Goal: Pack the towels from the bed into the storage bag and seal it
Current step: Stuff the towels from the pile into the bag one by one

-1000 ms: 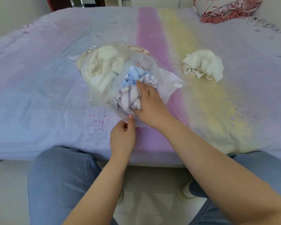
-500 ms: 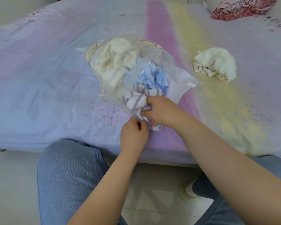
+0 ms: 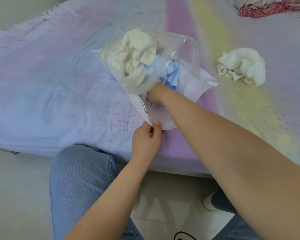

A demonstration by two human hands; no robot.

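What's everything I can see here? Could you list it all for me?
storage bag: one, clear plastic, mid-bed, mouth open toward the person
cream towel in bag: one, cream, far end of the bag
blue towel: one, light blue, inside, near the mouth
loose towel: one, cream, on the bed right of the bag, apart from it
bed sheet: one, pastel lilac, pink and yellow
pillow: one, red-patterned, far right corner
jeans: blue, on the person's legs
left hand: pinching the bag's near edge
right hand: pushed into the bag's mouth, fingers hidden

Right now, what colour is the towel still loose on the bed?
Cream-white towel, head view.
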